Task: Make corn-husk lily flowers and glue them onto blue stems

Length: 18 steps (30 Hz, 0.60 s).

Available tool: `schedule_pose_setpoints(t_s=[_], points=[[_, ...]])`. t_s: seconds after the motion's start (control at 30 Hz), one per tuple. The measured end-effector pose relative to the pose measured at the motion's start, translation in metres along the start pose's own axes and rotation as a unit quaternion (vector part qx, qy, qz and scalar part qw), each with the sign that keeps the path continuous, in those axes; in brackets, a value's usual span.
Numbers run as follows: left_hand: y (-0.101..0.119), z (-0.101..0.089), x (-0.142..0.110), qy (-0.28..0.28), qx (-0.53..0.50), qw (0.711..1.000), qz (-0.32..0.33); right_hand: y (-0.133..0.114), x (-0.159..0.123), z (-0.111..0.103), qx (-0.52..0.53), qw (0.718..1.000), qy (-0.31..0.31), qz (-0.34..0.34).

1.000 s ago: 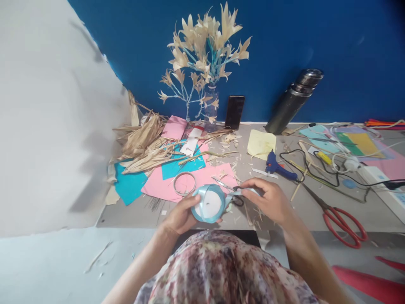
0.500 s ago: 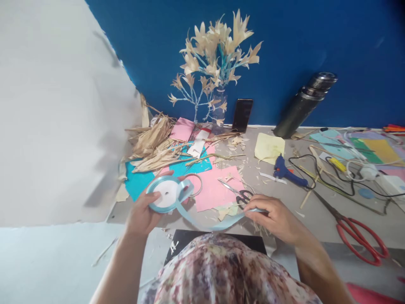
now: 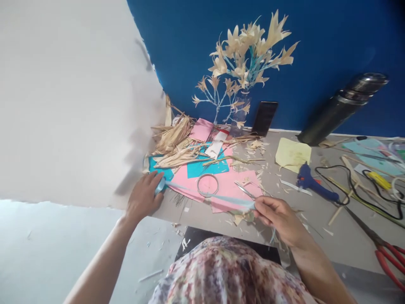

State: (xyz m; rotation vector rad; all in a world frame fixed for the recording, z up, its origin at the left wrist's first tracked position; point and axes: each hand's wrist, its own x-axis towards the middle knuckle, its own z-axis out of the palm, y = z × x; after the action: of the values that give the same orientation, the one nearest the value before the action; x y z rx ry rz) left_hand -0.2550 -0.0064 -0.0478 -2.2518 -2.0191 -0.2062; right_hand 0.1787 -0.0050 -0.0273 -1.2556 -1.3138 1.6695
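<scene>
My left hand (image 3: pixel 144 197) is closed around a spool of light blue ribbon (image 3: pixel 160 186) at the table's left end. From the spool the ribbon strip (image 3: pixel 226 199) stretches nearly straight across to my right hand (image 3: pixel 278 217), whose fingers pinch its other end. A short tail of ribbon hangs below the right hand. Under the strip lie pink paper (image 3: pixel 234 181) and a ring-shaped roll (image 3: pixel 208 185). Small scissors (image 3: pixel 245 191) rest on the pink paper, their handles hidden behind my right hand.
Dried husks (image 3: pixel 174 143) are heaped at the back left. Husk flowers (image 3: pixel 247 55) stand in a clear bottle beside a phone (image 3: pixel 265 118) and a leaning dark flask (image 3: pixel 338 112). To the right lie a blue glue gun (image 3: pixel 316 185), its black cord and large red-handled scissors (image 3: pixel 387 253).
My left hand has moved left and turned over with the spool, drawing the slack ribbon taut. My right hand still pinches the ribbon. The view has shifted left.
</scene>
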Motion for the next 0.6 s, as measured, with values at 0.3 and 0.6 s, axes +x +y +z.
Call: schedule_pose_setpoints(t_s=[0.3, 0.6], points=[[0.013, -0.021, 0.001, -0.026, -0.095, 0.995, -0.014, 0.009, -0.007, -0.002, 0.163, 0.984, -0.039, 0.065], [0.169, -0.045, 0.004, 0.051, -0.446, 0.891, 0.067, -0.002, 0.000, 0.011, 0.129, 0.981, -0.137, 0.057]])
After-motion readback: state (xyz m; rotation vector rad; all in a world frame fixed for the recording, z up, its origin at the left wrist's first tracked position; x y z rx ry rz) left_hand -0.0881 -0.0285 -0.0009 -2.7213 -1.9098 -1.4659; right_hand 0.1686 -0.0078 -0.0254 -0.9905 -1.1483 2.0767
